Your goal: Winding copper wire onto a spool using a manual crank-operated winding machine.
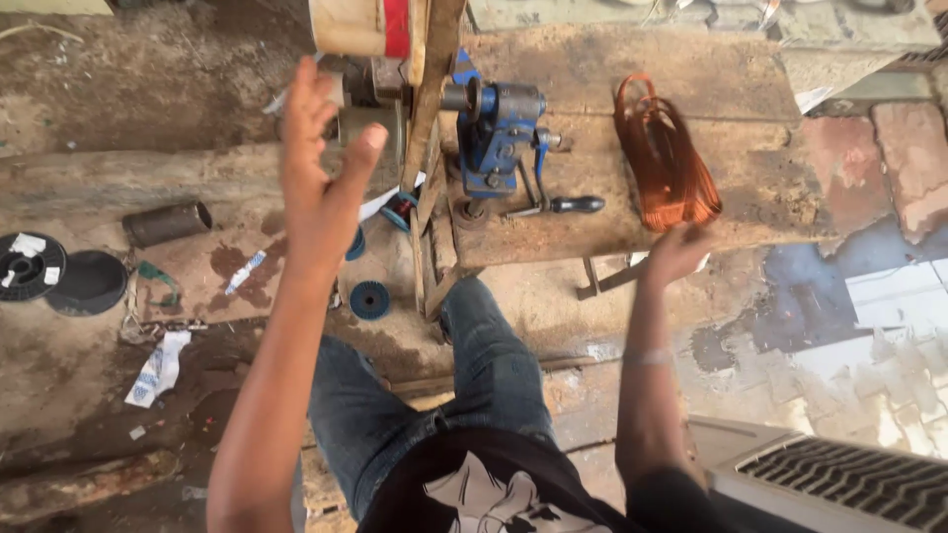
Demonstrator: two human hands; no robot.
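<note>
My left hand [321,168] is raised in the air with fingers spread, holding nothing, just left of a cream cylinder with a red band [360,25]. My right hand [676,252] rests at the front edge of a worn wooden bench [592,89], its fingers touching the lower end of a bundle of copper wire loops [667,158]; whether it grips the wire is unclear. A blue hand-crank winding machine [499,133] with a black-handled crank [573,204] stands bolted on the bench between the two hands.
Black spools [30,265] lie on the dirty floor at left, with a dark metal tube [166,223], a small blue disc [370,299] and paper scraps. A white grille [849,479] lies at bottom right. My knee in jeans [474,336] is under the bench.
</note>
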